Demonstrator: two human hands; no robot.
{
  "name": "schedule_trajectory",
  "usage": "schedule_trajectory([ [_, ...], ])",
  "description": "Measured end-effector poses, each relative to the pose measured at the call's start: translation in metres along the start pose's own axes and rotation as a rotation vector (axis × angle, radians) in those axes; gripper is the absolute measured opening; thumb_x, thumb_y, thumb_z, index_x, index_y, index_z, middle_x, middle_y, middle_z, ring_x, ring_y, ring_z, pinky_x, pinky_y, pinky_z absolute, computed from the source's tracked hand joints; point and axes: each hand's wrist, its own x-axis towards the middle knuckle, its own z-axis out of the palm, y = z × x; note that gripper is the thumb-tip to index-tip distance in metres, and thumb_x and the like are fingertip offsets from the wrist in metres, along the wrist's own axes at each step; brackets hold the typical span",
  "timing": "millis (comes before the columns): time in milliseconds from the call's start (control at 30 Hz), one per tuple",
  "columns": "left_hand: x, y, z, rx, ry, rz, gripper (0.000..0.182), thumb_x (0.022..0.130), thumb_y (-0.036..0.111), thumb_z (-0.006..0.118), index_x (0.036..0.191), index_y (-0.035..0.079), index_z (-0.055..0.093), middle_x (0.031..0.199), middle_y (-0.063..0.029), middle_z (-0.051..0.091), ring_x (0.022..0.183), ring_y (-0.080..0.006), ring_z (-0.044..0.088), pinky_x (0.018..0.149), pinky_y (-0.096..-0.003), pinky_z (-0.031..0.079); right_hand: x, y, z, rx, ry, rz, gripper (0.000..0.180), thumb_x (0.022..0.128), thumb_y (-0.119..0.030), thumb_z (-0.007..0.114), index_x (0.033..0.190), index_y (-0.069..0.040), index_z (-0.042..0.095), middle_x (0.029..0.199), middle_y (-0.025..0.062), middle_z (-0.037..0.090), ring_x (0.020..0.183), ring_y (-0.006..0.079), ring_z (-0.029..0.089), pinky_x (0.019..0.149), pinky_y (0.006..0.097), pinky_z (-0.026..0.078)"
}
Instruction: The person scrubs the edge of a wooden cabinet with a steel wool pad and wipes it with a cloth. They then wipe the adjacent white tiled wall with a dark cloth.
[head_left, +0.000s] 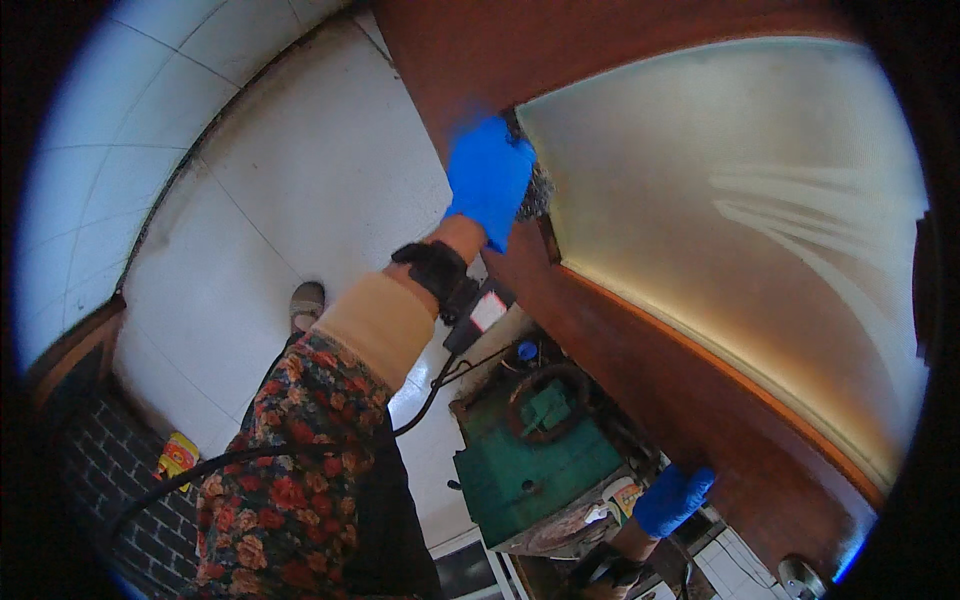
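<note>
My left hand (491, 180), in a blue glove, is at the upper middle, at the edge of a frosted translucent panel (675, 165) with pale streaks. Its fingers are closed around a grey, wiry scouring pad (536, 195), which shows beside the palm and meets the panel's edge. Reddish-brown board (637, 360) surrounds the panel. At the lower right, my right hand (671, 499), also gloved in blue, lies at the lower part of the brown board. I see nothing in it, and whether it touches the board is unclear.
Below stands a green-topped unit (540, 480) with a round dark ring (547, 405). A black hose (300, 450) crosses before my sleeve. A yellow and red packet (178, 457) lies at the lower left, on dark brick-patterned flooring. One shoe (307, 300) shows on pale tiles.
</note>
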Motion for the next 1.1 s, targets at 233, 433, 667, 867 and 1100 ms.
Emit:
schedule_trajectory([
  [233, -0.053, 0.008, 0.005, 0.036, -0.199, -0.148, 0.020, 0.076, 0.023, 0.054, 0.080, 0.003, 0.051, 0.076, -0.0218, 0.057, 0.070, -0.0412, 0.055, 0.060, -0.0468, 0.043, -0.002, -0.001, 0.006, 0.017, -0.020, -0.021, 0.055, 0.083, -0.031, 0.059, 0.128, -0.005, 0.040, 0.130, 0.0102, 0.043, 0.117, 0.0259, 0.041, 0.102, 0.0410, 0.028],
  [433, -0.089, 0.011, 0.008, -0.017, -0.332, -0.186, 0.019, 0.078, 0.021, 0.053, 0.081, 0.002, 0.050, 0.076, -0.0232, 0.056, 0.074, -0.0422, 0.054, 0.063, -0.0486, 0.042, 0.003, -0.001, 0.009, 0.021, 0.026, -0.011, 0.054, 0.085, -0.030, 0.057, 0.128, -0.003, 0.041, 0.130, 0.0105, 0.043, 0.119, 0.0250, 0.040, 0.104, 0.0401, 0.026],
  [667, -0.109, 0.011, 0.004, -0.135, -0.214, -0.051, 0.016, 0.080, 0.018, 0.053, 0.084, 0.002, 0.051, 0.081, -0.0216, 0.056, 0.075, -0.0408, 0.052, 0.065, -0.0455, 0.042, 0.010, 0.006, 0.007, 0.091, 0.084, 0.002, 0.052, 0.085, -0.027, 0.058, 0.128, -0.005, 0.041, 0.130, 0.0101, 0.044, 0.118, 0.0252, 0.042, 0.102, 0.0397, 0.030],
  [867, -0.098, 0.009, -0.013, -0.323, -0.215, -0.228, 0.014, 0.080, 0.014, 0.056, 0.089, 0.004, 0.055, 0.083, -0.0189, 0.057, 0.076, -0.0359, 0.055, 0.066, -0.0392, 0.045, 0.007, 0.009, 0.007, 0.109, 0.035, -0.072, 0.054, 0.084, -0.029, 0.059, 0.129, -0.005, 0.040, 0.129, 0.0101, 0.045, 0.119, 0.0250, 0.041, 0.103, 0.0405, 0.029],
  [1100, -0.049, -0.011, -0.010, -0.193, -0.068, 0.203, 0.014, 0.081, 0.014, 0.055, 0.093, 0.007, 0.057, 0.089, -0.0168, 0.058, 0.080, -0.0366, 0.056, 0.069, -0.0413, 0.045, 0.005, 0.012, 0.006, 0.094, 0.063, -0.052, 0.064, 0.071, -0.030, 0.071, 0.126, -0.012, 0.043, 0.126, 0.0077, 0.045, 0.115, 0.0283, 0.042, 0.098, 0.0458, 0.032],
])
